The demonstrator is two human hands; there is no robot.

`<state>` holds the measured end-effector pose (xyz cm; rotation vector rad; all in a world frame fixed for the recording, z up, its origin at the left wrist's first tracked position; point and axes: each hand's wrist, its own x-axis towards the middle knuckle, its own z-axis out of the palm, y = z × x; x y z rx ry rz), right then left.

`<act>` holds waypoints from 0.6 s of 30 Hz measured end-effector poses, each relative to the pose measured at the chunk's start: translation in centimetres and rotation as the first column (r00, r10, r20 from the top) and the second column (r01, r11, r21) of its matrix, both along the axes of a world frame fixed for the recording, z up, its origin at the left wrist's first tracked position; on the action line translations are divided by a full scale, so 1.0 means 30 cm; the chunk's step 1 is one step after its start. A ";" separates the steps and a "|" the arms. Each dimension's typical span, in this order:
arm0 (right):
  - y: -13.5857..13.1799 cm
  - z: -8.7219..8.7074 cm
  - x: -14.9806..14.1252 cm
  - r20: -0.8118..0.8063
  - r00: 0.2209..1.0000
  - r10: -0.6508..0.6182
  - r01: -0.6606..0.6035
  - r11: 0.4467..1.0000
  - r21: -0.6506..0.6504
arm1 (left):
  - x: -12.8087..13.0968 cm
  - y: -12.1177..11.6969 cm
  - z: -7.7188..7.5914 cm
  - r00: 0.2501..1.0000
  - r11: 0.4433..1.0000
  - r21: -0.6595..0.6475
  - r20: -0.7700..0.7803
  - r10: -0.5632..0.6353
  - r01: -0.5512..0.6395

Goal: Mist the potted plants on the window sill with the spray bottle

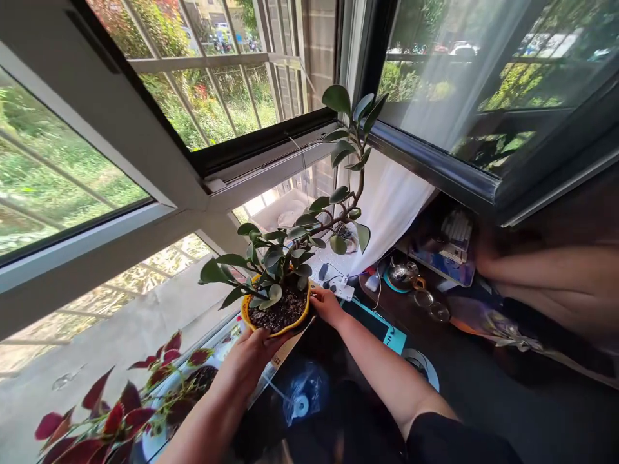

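A leafy potted plant [273, 261] with thick green leaves and one long bent stem stands in a yellow pot [247, 314] filled with dark soil. My left hand [261, 345] grips the pot's near rim, thumb on top. On the right side of the pot, my right hand [327, 305] has its fingers closed against the rim. The undersides of both hands and the pot's lower part are hidden. The long stem reaches up toward the window corner.
A red-leaved plant [128, 409] stands at lower left by the sill. To the right are a power strip [341, 290], a glass teapot [402, 274] and a turquoise-edged board [395, 338]. An opened window sash [435, 148] juts in at upper right. Another person's bare limb [546, 261] shows at right.
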<state>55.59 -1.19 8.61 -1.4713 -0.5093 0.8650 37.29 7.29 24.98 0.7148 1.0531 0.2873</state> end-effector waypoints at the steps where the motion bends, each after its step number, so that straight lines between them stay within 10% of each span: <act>1: 0.008 -0.010 0.044 -0.018 1.000 -0.016 0.015 1.000 -0.007 | 0.044 0.011 -0.017 1.000 1.000 0.004 0.005 -0.015 0.015; 18: 0.191 -0.351 0.673 -0.092 0.984 -0.153 0.150 0.988 -0.047 | 0.699 0.238 -0.428 0.988 0.992 0.031 0.087 -0.128 0.126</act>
